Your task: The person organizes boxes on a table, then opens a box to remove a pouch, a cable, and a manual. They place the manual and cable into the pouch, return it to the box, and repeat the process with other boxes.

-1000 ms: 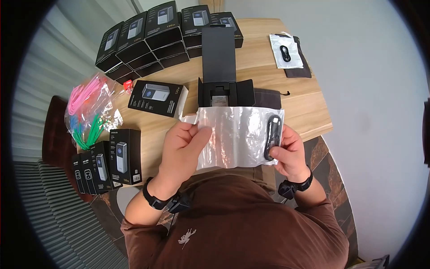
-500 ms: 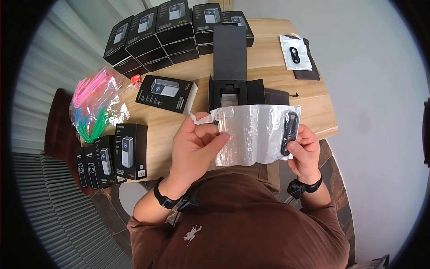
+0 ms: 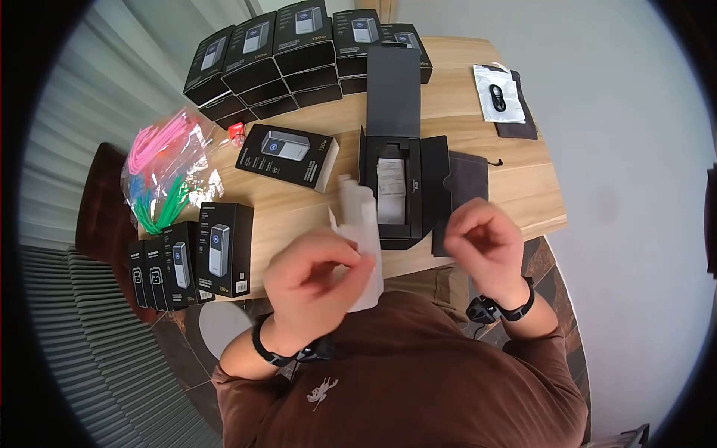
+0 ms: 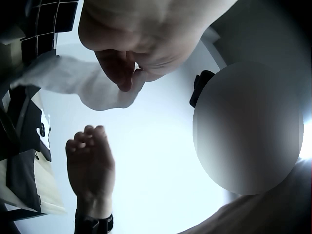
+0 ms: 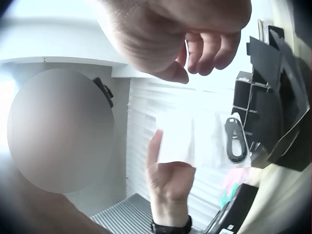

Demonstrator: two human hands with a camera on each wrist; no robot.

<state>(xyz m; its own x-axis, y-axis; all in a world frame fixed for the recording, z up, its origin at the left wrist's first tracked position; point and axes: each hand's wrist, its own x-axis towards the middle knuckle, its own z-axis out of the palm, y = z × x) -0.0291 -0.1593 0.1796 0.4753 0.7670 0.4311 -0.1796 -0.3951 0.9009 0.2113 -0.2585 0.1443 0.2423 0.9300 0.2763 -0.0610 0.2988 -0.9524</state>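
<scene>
Head view: left hand (image 3: 312, 282), fingers pinched, holds a white pouch (image 3: 364, 224) near an open box (image 3: 431, 187); right hand (image 3: 491, 252), fingers loosely curled, holds nothing. Closed box (image 3: 286, 155) on the counter (image 3: 519, 179) reads "130W".

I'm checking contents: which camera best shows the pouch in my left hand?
Right wrist: it shows the pouch broadside, its coiled black cable visible. Head shows it narrow, no cable visible; left wrist, a pale, partly hidden shape.

Brown chair (image 3: 97, 216), pale curtain (image 3: 142, 75)
</scene>
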